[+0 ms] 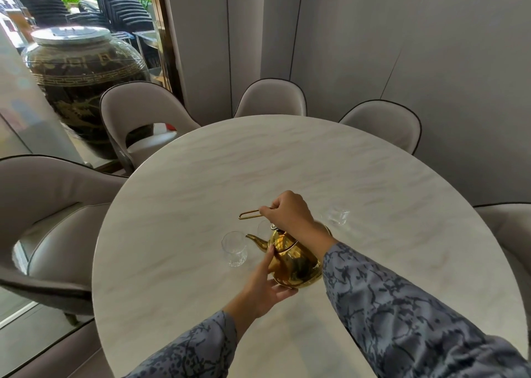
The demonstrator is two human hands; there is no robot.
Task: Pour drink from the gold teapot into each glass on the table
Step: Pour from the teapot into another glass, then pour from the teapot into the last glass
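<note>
The gold teapot [296, 262] is near the middle of the round marble table [201, 182], tilted with its spout pointing left. My right hand [290, 215] grips its thin wire handle from above. My left hand [265, 284] cups the pot's lower left side, fingers spread against it. A clear glass [234, 248] stands just left of the spout tip. A second glass [263, 228] is partly hidden behind the spout and my right hand. A third clear glass [335, 215] stands to the right, beyond my right wrist. I cannot tell whether any liquid is flowing.
Grey padded chairs ring the table: one at the far left [143, 121], one at the back [270, 98], one at the back right [385, 124], and a near one at the left [48, 222]. A large dark ceramic jar [80, 81] stands behind the left chairs.
</note>
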